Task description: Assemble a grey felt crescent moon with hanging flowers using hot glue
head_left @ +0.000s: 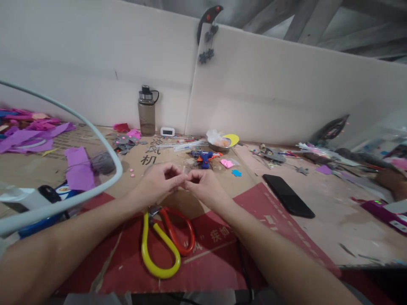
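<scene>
My left hand (159,184) and my right hand (205,186) meet at the fingertips above the cardboard, near the middle of the view. Both are closed in a pinch. Something small and pale shows between the fingertips, too small to name. Below my hands lie large scissors with one yellow handle (160,271) and one red handle (190,239). Just beyond my hands is a blue and orange glue gun (205,159). A pink packet (227,163) and a blue felt piece (236,173) lie to its right.
A bottle (146,112), small timer (167,131) and bowl (219,143) stand by the back board. A black phone (288,195) lies right. Purple felt (79,169) and grey yarn (103,162) are left. A pale curved tube (110,152) crosses the left foreground.
</scene>
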`<control>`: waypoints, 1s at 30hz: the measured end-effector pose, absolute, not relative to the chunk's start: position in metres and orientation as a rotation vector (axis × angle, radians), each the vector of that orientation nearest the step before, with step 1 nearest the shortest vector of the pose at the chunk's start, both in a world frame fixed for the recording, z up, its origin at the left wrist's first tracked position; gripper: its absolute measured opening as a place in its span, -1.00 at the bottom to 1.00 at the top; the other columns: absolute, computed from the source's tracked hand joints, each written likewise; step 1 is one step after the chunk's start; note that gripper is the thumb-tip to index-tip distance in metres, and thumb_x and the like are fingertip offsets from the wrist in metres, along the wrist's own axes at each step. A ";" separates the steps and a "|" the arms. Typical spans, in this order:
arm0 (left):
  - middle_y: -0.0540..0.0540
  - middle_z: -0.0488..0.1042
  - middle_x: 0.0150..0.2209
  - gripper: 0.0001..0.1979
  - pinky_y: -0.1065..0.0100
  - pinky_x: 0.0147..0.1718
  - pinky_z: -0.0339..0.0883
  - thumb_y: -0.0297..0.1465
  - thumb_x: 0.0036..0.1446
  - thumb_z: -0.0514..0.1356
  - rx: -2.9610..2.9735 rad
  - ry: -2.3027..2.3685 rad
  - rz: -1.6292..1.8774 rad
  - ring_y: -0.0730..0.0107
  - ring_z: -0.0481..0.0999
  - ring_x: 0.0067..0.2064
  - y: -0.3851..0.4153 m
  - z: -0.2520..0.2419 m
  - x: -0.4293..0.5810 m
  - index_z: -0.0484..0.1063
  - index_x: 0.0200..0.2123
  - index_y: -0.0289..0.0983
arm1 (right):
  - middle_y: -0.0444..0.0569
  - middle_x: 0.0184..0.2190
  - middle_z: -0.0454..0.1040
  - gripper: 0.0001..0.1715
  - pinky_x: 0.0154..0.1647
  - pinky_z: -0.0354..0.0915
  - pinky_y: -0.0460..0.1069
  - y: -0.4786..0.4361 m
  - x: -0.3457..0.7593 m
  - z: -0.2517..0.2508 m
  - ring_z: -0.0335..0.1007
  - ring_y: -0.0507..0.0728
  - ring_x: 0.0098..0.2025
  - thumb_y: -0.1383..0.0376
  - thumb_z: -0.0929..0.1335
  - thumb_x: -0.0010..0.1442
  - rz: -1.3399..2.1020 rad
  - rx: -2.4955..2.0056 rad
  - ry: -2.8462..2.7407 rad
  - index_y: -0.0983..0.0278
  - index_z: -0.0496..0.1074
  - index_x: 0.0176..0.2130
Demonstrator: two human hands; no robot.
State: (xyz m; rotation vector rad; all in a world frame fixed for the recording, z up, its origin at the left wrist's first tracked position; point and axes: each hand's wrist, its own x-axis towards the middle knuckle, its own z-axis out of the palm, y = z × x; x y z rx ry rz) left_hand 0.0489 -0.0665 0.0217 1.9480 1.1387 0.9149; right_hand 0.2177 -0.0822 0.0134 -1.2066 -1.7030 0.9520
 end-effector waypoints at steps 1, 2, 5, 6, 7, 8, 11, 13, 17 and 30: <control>0.00 0.44 -0.50 -0.64 0.40 -0.46 0.22 -0.07 0.04 0.19 1.937 1.158 0.906 0.42 0.41 -0.44 -0.069 0.021 0.051 0.40 -0.43 -0.29 | -0.17 -0.60 0.39 -0.80 -0.46 0.11 -0.10 -0.084 0.216 0.012 0.22 -0.02 -0.51 0.25 0.39 0.01 0.910 -1.186 -1.747 0.30 0.43 -0.57; 0.00 0.43 -0.51 -0.63 0.40 -0.46 0.21 -0.07 0.04 0.19 1.935 1.174 0.895 0.42 0.40 -0.44 -0.071 0.021 0.052 0.40 -0.44 -0.29 | -0.16 -0.57 0.43 -0.83 -0.43 0.14 -0.10 -0.086 0.215 0.010 0.26 -0.01 -0.48 0.25 0.39 0.02 0.876 -1.165 -1.787 0.30 0.47 -0.53; 0.00 0.42 -0.50 -0.65 0.41 -0.46 0.19 -0.10 0.06 0.18 1.931 1.172 0.857 0.42 0.39 -0.43 -0.074 0.021 0.053 0.40 -0.47 -0.30 | -0.14 -0.48 0.49 -0.87 -0.36 0.20 -0.10 -0.088 0.214 0.007 0.33 0.02 -0.40 0.25 0.39 0.04 0.877 -1.116 -1.850 0.29 0.50 -0.43; 0.01 0.43 -0.50 -0.67 0.41 -0.46 0.20 -0.11 0.06 0.18 1.903 1.159 0.864 0.43 0.39 -0.43 -0.074 0.020 0.053 0.40 -0.45 -0.30 | -0.14 -0.46 0.50 -0.87 -0.34 0.21 -0.10 -0.088 0.215 0.007 0.34 0.03 -0.38 0.26 0.39 0.04 0.911 -1.100 -1.849 0.29 0.50 -0.42; 0.01 0.43 -0.49 -0.68 0.41 -0.45 0.21 -0.13 0.05 0.20 1.859 1.148 0.883 0.42 0.40 -0.43 -0.074 0.020 0.054 0.39 -0.43 -0.30 | -0.13 -0.45 0.50 -0.87 -0.32 0.22 -0.10 -0.087 0.215 0.006 0.35 0.03 -0.37 0.26 0.39 0.04 0.949 -1.089 -1.838 0.29 0.49 -0.42; 0.01 0.42 -0.49 -0.69 0.41 -0.45 0.23 -0.14 0.03 0.21 1.807 1.139 0.903 0.42 0.41 -0.43 -0.074 0.019 0.054 0.37 -0.42 -0.29 | -0.13 -0.45 0.50 -0.87 -0.32 0.22 -0.10 -0.086 0.216 0.006 0.35 0.04 -0.37 0.26 0.39 0.03 0.987 -1.081 -1.822 0.29 0.49 -0.43; 0.01 0.41 -0.52 -0.69 0.40 -0.45 0.25 -0.15 0.01 0.22 1.725 1.133 0.914 0.41 0.42 -0.44 -0.074 0.018 0.055 0.34 -0.44 -0.30 | -0.14 -0.52 0.46 -0.85 -0.38 0.18 -0.10 -0.082 0.217 0.004 0.29 0.01 -0.44 0.25 0.42 -0.01 1.067 -1.116 -1.758 0.30 0.45 -0.50; 0.00 0.41 -0.52 -0.71 0.39 -0.45 0.26 -0.17 0.03 0.20 1.722 1.124 0.886 0.41 0.43 -0.44 -0.073 0.019 0.054 0.35 -0.46 -0.31 | -0.17 -0.59 0.39 -0.80 -0.45 0.13 -0.12 -0.080 0.217 0.005 0.22 -0.03 -0.51 0.26 0.43 -0.04 1.097 -1.156 -1.707 0.30 0.39 -0.57; -0.03 0.47 -0.51 -0.76 0.37 -0.42 0.32 -0.23 0.05 0.17 1.676 1.076 0.846 0.39 0.46 -0.45 -0.071 0.022 0.050 0.36 -0.45 -0.31 | -0.19 -0.65 0.30 -0.68 -0.52 0.09 -0.13 -0.079 0.217 0.009 0.14 -0.05 -0.57 0.18 0.38 0.03 1.209 -1.151 -1.631 0.29 0.31 -0.61; 0.03 0.39 -0.57 -0.74 0.44 -0.52 0.18 -0.19 0.09 0.17 1.877 1.089 0.890 0.49 0.34 -0.53 -0.074 0.027 0.044 0.40 -0.47 -0.28 | -0.17 -0.55 0.33 -0.61 -0.42 0.19 -0.11 -0.085 0.218 0.010 0.24 -0.02 -0.49 0.01 0.31 0.17 1.086 -1.015 -1.761 0.25 0.26 -0.46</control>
